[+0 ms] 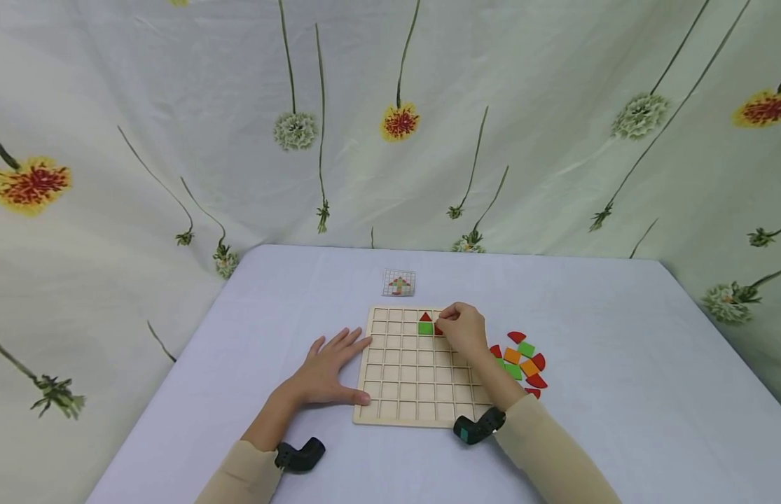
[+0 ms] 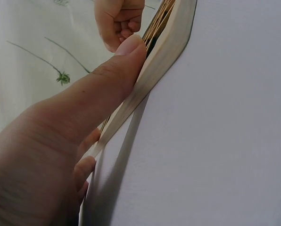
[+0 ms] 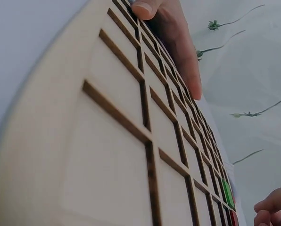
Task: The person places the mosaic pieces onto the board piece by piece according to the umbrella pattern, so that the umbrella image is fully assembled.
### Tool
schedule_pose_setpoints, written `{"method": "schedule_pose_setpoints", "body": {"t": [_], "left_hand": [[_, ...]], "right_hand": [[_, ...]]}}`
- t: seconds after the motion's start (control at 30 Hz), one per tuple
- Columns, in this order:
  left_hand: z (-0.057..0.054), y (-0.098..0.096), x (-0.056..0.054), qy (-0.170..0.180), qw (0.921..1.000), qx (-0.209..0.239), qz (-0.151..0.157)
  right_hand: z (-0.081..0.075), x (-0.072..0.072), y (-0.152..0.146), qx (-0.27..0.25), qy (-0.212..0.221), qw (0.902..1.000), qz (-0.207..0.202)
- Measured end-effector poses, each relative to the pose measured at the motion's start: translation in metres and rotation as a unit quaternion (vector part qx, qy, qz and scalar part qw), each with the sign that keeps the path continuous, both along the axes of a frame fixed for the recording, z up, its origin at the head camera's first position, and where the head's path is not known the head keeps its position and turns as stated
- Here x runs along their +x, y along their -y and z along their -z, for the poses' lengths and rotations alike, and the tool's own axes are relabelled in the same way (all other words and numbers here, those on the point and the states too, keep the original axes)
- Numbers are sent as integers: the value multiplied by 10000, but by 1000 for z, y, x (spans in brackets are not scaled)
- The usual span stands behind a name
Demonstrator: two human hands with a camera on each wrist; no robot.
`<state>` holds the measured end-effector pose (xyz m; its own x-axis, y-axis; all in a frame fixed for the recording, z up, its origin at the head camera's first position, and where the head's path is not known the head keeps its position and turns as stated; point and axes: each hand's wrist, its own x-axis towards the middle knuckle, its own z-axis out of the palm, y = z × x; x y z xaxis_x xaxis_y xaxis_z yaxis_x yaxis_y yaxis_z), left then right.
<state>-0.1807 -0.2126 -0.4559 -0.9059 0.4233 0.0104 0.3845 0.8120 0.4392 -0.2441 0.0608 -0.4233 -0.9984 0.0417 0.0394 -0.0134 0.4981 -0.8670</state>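
A wooden grid board lies on the table. My left hand spreads along its left side, fingertips at the edge and thumb on the near part of the rim. A red triangle sits in the top row, above a green square. Right of the square is a red piece, partly covered by my right hand. The right fingers are bent, thumb and fingertips close together. In the right wrist view the right hand shows beside the red piece; whether its fingertips hold anything is hidden.
Right of the board lies a loose group of red, green and orange pieces, partly behind the right forearm. A small card with a coloured grid pattern lies beyond the board. A flowered cloth hangs behind the white-covered table.
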Motion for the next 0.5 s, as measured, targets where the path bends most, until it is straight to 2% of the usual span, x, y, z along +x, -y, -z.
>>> {"method": "schedule_pose_setpoints", "body": {"t": [0.5], "left_hand": [[0, 1, 0, 4, 10000, -32, -8]], "right_hand": [[0, 1, -39, -209, 163, 9992, 287]]}}
